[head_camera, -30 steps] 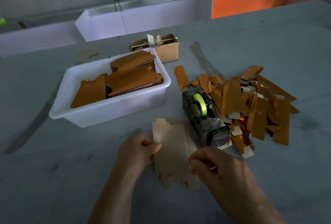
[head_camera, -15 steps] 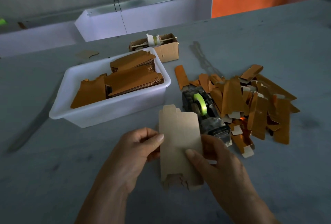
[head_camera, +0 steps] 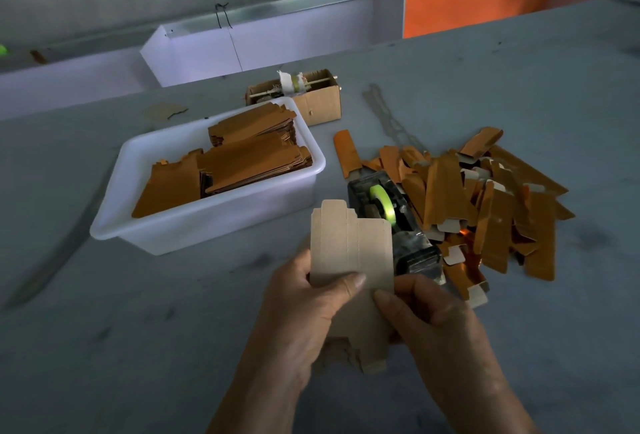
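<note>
Cardboard blank (head_camera: 351, 250), held upright above the table (head_camera: 138, 329) in front of the tape dispenser (head_camera: 391, 222), looks light, thin and easily creased. Left hand (head_camera: 304, 309) and right hand (head_camera: 433, 322) both pinch its lower half, thumbs on the face; gripping beside the score lines should suit folding.

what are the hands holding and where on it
A flat cardboard box blank: left hand grips its left edge, right hand its right edge, thumbs in front.

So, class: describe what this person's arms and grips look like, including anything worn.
Both forearms are bare to the frame's edge: no sleeves, watch or bracelet. The left grip and right grip show no gloves or rings; thumbnails short, unpainted.
</note>
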The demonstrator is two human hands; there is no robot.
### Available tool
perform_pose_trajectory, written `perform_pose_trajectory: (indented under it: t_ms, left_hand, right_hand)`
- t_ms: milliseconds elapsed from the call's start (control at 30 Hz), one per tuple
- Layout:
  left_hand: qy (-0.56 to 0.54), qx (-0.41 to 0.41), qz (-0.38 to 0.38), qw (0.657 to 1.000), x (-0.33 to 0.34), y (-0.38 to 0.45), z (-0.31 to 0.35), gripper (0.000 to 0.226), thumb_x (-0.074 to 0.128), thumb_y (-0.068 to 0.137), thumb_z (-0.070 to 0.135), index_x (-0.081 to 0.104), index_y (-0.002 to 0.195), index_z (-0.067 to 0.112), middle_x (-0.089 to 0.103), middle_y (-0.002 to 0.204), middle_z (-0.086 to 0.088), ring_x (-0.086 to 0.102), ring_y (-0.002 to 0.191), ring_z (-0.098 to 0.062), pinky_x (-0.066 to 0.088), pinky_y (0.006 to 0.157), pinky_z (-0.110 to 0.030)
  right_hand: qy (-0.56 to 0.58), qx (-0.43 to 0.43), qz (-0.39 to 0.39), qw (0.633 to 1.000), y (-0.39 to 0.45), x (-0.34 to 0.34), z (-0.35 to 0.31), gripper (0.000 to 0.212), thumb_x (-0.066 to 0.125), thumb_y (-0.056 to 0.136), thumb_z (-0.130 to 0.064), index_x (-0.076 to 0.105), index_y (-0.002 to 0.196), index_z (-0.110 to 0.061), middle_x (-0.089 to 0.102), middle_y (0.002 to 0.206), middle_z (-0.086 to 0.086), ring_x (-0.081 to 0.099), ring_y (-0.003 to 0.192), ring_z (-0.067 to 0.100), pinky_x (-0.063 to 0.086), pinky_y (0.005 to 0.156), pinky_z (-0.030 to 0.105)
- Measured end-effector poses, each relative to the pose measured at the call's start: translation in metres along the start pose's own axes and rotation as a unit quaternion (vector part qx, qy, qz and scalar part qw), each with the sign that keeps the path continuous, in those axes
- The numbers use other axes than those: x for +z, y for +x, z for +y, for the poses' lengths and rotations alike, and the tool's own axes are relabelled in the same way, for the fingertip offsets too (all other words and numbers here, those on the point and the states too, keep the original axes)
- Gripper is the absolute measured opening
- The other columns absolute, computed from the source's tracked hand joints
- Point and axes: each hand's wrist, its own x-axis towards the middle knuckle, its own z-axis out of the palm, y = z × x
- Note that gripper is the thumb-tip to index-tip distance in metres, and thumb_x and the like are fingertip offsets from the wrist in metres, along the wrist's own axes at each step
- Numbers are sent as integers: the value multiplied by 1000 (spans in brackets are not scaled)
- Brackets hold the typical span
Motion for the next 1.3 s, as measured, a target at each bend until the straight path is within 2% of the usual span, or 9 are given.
perform_pose_trajectory:
  t_ms: [233,467,567,733,900,1000,1133,1233,1300]
  left_hand:
    - [23,-7,-12,1000,5,-2,-1,20,76,78,18,70,97,22,75,85,1,70,83,-16,53,72,-31]
    - [47,22,48,998,19,-3,2,14,77,70,27,72,82,26,73,75,1,70,74,-17,58,71,-42]
    - [54,50,69,995,22,-4,5,9,75,76,20,71,81,25,72,71,-1,69,69,-20,58,65,-48]
    - [32,45,37,998,24,-10,10,10,69,72,27,70,79,21,70,71,-11,68,71,-34,56,62,-56]
    - [89,75,-46,992,20,-15,16,42,64,83,54,69,80,12,68,74,-14,67,69,-22,54,64,-39]
    - [159,97,-38,982,16,-15,16,29,59,90,41,70,88,14,72,82,-10,68,78,-23,55,71,-44]
    - [205,117,-18,972,13,-16,16,20,54,94,33,69,91,22,72,80,-1,67,71,-11,55,66,-33]
    - [196,120,-36,972,7,-16,17,22,54,93,35,70,89,21,71,79,-5,66,71,-15,54,66,-35]
    - [151,94,-58,982,5,-15,19,17,57,90,35,71,88,25,72,80,-3,67,75,-15,52,65,-39]
  right_hand:
    - [-62,-39,54,996,-2,1,-4,15,70,77,-32,56,83,-33,65,77,-13,58,75,-12,44,52,5]
    - [-123,-114,109,980,-3,8,-4,25,71,78,-26,49,86,-34,62,75,-14,60,72,-3,51,59,13]
    - [-94,-124,91,984,-3,10,-9,19,64,79,-32,48,88,-36,63,76,-12,64,68,4,56,57,24]
    - [-11,-145,34,989,-10,4,-12,24,46,82,-54,53,92,-34,66,79,-12,66,68,5,51,55,16]
    - [0,-131,43,990,-7,2,-10,14,52,85,-40,57,92,-28,70,76,-8,67,66,5,54,58,17]
    - [-16,-104,33,994,-1,1,-11,7,60,86,-29,57,91,-26,70,74,-9,67,64,0,51,55,12]
    - [-69,-94,54,992,3,2,-15,11,64,83,-31,54,87,-30,66,74,-9,64,68,-6,48,54,7]
    - [-104,-89,89,987,4,-2,-17,22,67,79,-39,52,93,-31,61,80,-12,57,79,-11,43,56,2]
    - [-92,-76,65,991,6,-6,-19,19,66,80,-39,56,94,-30,63,82,-11,59,79,-7,46,60,5]
